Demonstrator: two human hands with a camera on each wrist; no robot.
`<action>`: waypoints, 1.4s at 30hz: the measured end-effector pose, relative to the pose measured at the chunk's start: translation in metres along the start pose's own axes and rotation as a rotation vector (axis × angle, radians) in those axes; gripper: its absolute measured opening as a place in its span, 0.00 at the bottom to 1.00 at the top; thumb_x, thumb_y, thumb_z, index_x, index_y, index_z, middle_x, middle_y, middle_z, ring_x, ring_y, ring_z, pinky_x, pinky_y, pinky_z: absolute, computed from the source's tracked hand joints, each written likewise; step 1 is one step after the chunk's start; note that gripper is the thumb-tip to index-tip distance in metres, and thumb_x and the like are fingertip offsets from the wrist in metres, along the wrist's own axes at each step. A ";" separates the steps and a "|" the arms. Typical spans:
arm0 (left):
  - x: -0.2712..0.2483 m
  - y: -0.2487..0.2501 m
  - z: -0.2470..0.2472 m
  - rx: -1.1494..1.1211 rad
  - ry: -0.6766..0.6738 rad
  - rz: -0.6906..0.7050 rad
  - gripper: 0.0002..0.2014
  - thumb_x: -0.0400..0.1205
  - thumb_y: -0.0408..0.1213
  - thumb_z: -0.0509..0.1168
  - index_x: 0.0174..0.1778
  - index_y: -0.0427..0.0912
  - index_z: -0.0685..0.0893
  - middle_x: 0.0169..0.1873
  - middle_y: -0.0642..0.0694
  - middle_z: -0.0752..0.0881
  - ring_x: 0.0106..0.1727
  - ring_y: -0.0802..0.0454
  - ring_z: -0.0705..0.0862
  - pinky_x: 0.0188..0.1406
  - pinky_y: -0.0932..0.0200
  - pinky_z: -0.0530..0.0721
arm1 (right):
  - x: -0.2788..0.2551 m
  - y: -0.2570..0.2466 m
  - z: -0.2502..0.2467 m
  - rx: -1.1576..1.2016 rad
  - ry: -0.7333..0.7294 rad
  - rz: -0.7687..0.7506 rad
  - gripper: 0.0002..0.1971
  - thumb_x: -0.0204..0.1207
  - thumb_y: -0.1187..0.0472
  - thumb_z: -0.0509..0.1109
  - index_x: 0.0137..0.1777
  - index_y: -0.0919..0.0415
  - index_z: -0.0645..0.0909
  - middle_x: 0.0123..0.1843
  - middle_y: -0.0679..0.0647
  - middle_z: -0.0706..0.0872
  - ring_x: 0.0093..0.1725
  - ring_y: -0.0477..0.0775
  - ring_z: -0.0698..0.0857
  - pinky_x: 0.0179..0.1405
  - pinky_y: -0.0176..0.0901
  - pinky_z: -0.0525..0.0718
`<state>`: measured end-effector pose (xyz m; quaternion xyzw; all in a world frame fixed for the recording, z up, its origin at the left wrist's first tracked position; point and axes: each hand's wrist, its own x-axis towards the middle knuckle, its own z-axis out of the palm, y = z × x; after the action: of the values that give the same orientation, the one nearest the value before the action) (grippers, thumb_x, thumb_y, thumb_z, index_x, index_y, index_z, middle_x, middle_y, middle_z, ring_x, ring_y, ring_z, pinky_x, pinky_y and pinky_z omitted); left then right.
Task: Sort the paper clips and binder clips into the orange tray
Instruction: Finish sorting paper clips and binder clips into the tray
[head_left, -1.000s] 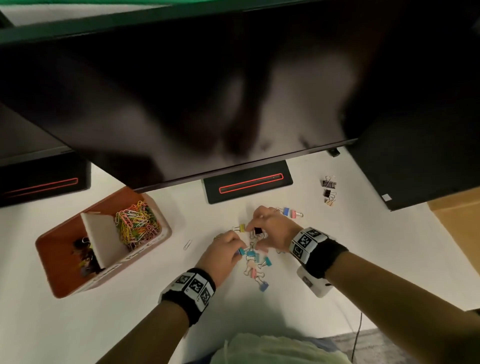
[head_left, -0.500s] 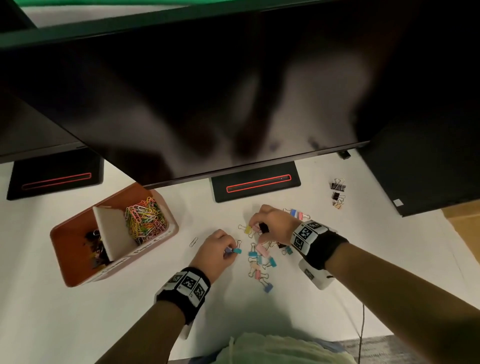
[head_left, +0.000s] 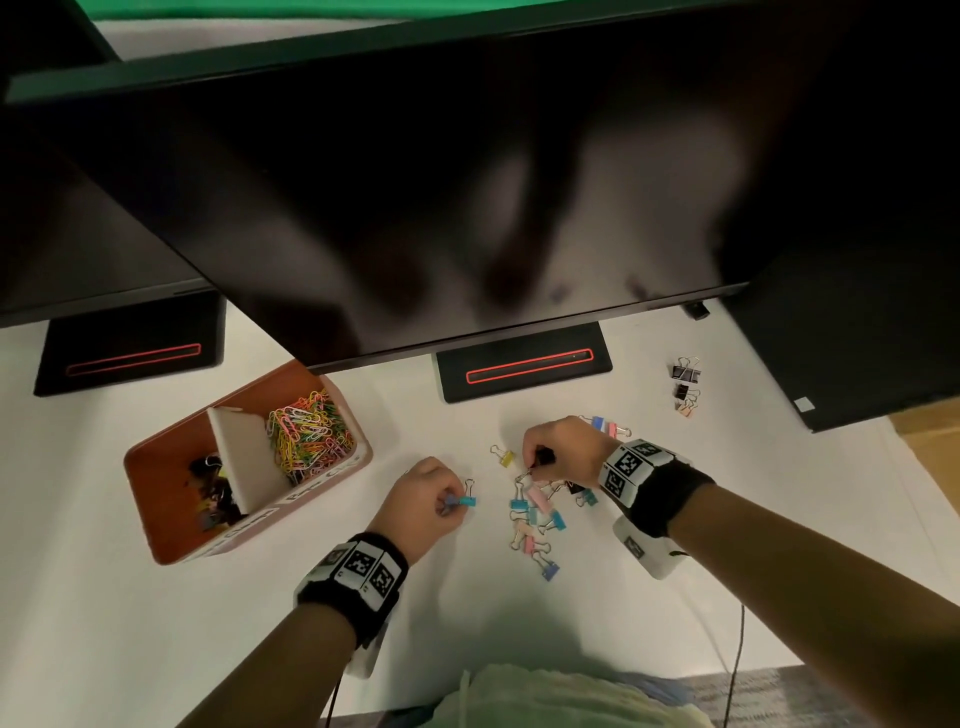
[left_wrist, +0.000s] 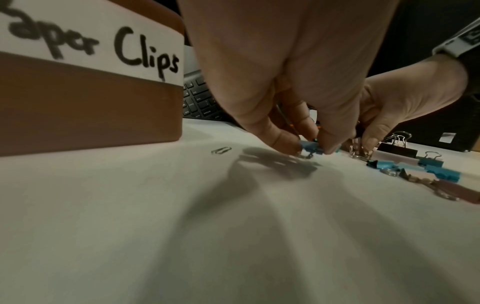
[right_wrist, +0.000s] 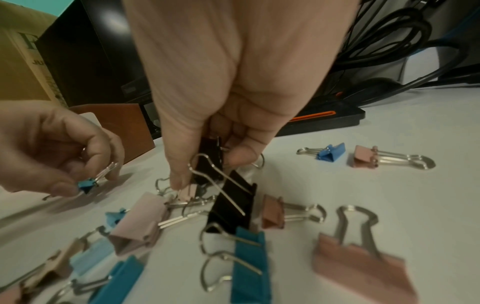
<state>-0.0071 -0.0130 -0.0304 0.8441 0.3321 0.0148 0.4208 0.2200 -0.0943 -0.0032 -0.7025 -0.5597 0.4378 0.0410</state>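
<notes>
From the head view, the orange tray (head_left: 156, 499) sits on the white tabletop (head_left: 130, 623), and every loose binder clip lies to its right; nearest it, the left hand (head_left: 423, 501) pinches a small blue binder clip (head_left: 466, 501). The left wrist view shows that clip (left_wrist: 311, 147) just touching the tabletop beside the tray's "Paper Clips" label (left_wrist: 88, 45). In the right wrist view, farther from the tray, the right hand (right_wrist: 228, 115) pinches a black binder clip (right_wrist: 210, 160) above the scattered pile (right_wrist: 182, 236).
</notes>
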 end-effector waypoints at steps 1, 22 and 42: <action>-0.001 0.001 -0.001 0.005 -0.010 0.004 0.04 0.71 0.29 0.72 0.39 0.38 0.83 0.43 0.51 0.77 0.33 0.62 0.77 0.40 0.70 0.78 | 0.000 -0.001 -0.001 0.008 -0.002 0.003 0.07 0.74 0.61 0.72 0.51 0.58 0.83 0.50 0.54 0.87 0.50 0.52 0.84 0.49 0.35 0.80; 0.051 0.027 0.016 0.228 -0.074 0.092 0.05 0.74 0.33 0.68 0.38 0.42 0.77 0.38 0.50 0.81 0.40 0.53 0.75 0.35 0.69 0.71 | -0.022 0.021 -0.031 0.247 0.215 0.054 0.09 0.70 0.63 0.76 0.43 0.50 0.80 0.45 0.49 0.87 0.45 0.49 0.85 0.47 0.29 0.80; 0.001 0.021 -0.016 -0.172 0.030 -0.131 0.14 0.72 0.28 0.70 0.43 0.54 0.80 0.38 0.54 0.83 0.34 0.56 0.79 0.39 0.63 0.82 | -0.012 -0.036 -0.023 0.195 0.177 -0.105 0.06 0.71 0.65 0.75 0.46 0.57 0.84 0.43 0.46 0.86 0.45 0.48 0.86 0.51 0.35 0.83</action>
<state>0.0005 -0.0106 -0.0054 0.7808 0.3906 0.0285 0.4869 0.2083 -0.0810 0.0380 -0.7008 -0.5446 0.4236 0.1811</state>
